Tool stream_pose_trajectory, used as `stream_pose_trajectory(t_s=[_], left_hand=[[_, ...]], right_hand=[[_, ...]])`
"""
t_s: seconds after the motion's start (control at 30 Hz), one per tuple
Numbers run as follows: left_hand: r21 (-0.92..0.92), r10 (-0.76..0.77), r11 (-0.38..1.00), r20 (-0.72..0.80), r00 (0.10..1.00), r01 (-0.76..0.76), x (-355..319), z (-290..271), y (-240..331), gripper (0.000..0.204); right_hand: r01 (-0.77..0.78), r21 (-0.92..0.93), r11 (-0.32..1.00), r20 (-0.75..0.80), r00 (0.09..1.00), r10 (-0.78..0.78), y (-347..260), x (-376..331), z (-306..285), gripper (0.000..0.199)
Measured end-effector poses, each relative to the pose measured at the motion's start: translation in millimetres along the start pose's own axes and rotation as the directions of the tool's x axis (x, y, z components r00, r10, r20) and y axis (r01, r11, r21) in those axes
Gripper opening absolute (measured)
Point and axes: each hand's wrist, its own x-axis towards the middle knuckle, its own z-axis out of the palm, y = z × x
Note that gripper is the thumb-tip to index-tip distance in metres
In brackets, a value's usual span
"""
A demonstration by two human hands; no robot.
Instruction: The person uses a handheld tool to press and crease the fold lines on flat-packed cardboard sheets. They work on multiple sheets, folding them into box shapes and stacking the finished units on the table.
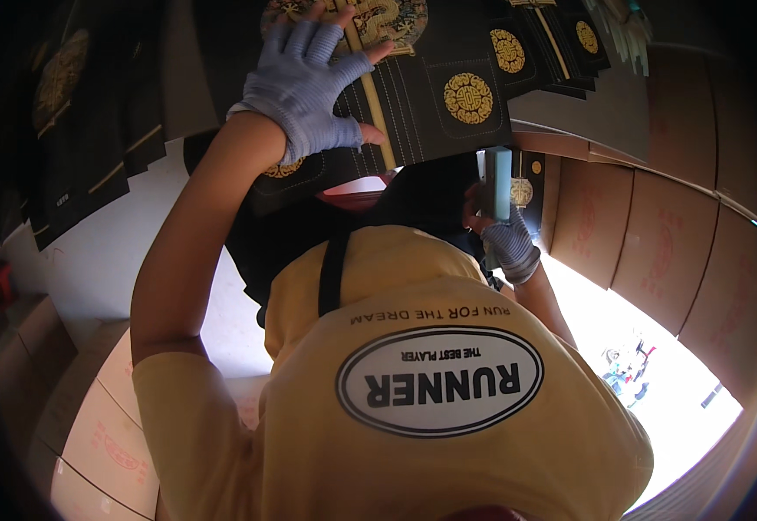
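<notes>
My left hand (307, 94), in a grey-blue striped glove with bare fingertips, lies spread flat on a large black printed sheet (422, 113). The sheet carries gold round emblems, a gold band and pale dotted lines. Low on the right, beside the sheet's near edge, my right hand (510, 243) wears a similar glove. Its fingers are closed around a pale teal, flat-faced rectangular object (496, 184) held upright. I cannot make out its kind. Part of that hand is hidden behind the object.
More black and gold sheets (548, 39) overlap at the upper right, and others (92, 130) stand at the left. Brown cartons (665, 230) are stacked along the right, with more cartons (114, 447) at lower left. Bright light falls on the floor (656, 434) at lower right.
</notes>
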Motion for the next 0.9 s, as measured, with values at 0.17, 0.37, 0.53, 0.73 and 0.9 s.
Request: stream_pose_trajectory(t_s=[0.17,0.37,0.53,0.73,0.9], left_hand=[[0.055,0.003,0.998,0.002,1.000,-0.003,1,7,0,0.096],[0.029,-0.055,0.998,-0.012,0.998,0.055,-1,-2,7,0.101],[0.029,-0.067,0.997,0.014,0.998,0.066,1,0,7,0.099],[-0.003,-0.032,0.999,-0.046,0.998,0.032,0,7,6,0.100],[0.088,-0.154,0.984,-0.010,0.988,0.154,10,2,36,0.094]], right_hand=[[0.059,0.091,0.994,-0.063,0.997,-0.053,18,-5,-5,0.039],[0.127,0.168,0.978,-0.062,0.991,-0.118,7,10,5,0.042],[0.059,-0.030,0.998,0.053,0.997,-0.058,-10,17,6,0.038],[-0.146,-0.242,0.959,-0.077,0.988,0.131,-22,25,10,0.019],[0.010,-0.075,0.997,0.013,1.000,-0.009,-25,30,-25,0.022]])
